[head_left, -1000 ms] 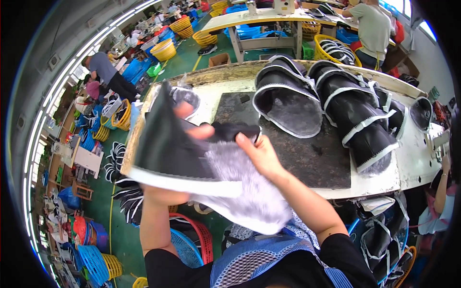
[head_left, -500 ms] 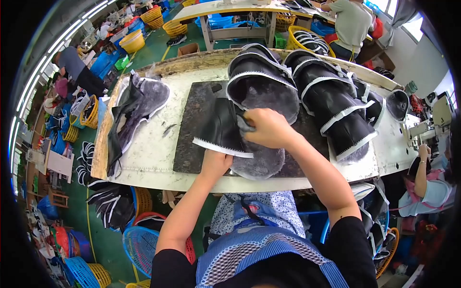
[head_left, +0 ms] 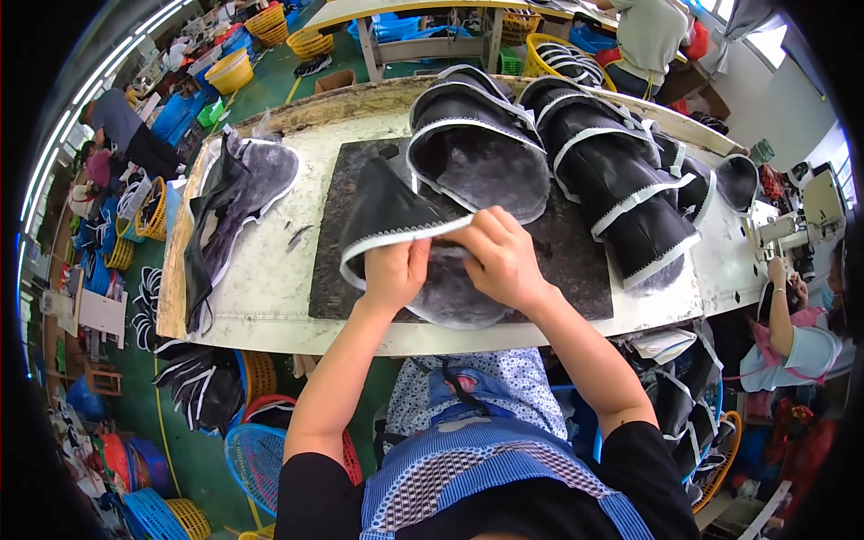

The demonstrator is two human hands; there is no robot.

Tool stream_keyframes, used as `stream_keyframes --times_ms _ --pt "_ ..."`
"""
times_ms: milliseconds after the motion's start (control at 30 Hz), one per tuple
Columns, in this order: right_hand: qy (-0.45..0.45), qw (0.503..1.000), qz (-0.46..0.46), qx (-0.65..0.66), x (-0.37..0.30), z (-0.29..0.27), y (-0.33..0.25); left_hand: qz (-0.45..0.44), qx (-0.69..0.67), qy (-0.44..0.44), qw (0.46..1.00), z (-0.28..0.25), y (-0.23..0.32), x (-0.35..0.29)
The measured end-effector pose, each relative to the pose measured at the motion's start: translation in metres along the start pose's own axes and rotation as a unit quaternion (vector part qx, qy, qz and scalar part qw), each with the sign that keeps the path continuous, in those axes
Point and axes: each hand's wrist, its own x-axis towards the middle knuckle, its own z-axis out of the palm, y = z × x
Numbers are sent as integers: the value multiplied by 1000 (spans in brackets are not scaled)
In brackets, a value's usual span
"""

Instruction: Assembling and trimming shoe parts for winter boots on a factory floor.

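A black boot upper (head_left: pixel 387 202) with a white zigzag-stitched edge stands tilted over a dark, worn board (head_left: pixel 328 270) on the bench. My left hand (head_left: pixel 393 274) has its fingers inside the upper and its thumb over the white edge. Closed on the right end of that same edge is my right hand (head_left: pixel 501 256); whether it also holds something small cannot be seen. Grey fuzzy lining (head_left: pixel 459 301) shows below and between my hands. Just behind them, overlapping boot uppers (head_left: pixel 477 148) lie with their grey lining showing.
More black uppers (head_left: pixel 621 171) overlap in a row on the right. Lined pieces (head_left: pixel 243 189) lie at the bench's left end. A raised wooden rim (head_left: pixel 360 99) runs along the back. Baskets (head_left: pixel 261 468) stand below the bench, and a person (head_left: pixel 792 328) works at the right.
My right hand has moved down from the side of the upper to its white edge. The upper has been tilted, its edge lifted and opened toward me. The whole view has shifted slightly.
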Motion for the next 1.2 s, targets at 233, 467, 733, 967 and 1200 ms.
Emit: stream_keyframes --times_ms 233,467,733,967,1200 --pt "140 982 95 -88 -34 22 -18 -33 -32 161 986 23 -25 -13" --pt "111 990 79 -29 -26 20 -27 -23 2 143 989 24 -25 -14" --pt "82 995 37 -47 -32 30 -38 -51 -3 174 984 20 -24 -16" --pt "26 975 220 14 -12 22 -44 11 75 167 983 19 -23 -15" --pt "-30 868 438 232 -9 29 -39 17 90 182 979 20 -23 -12"
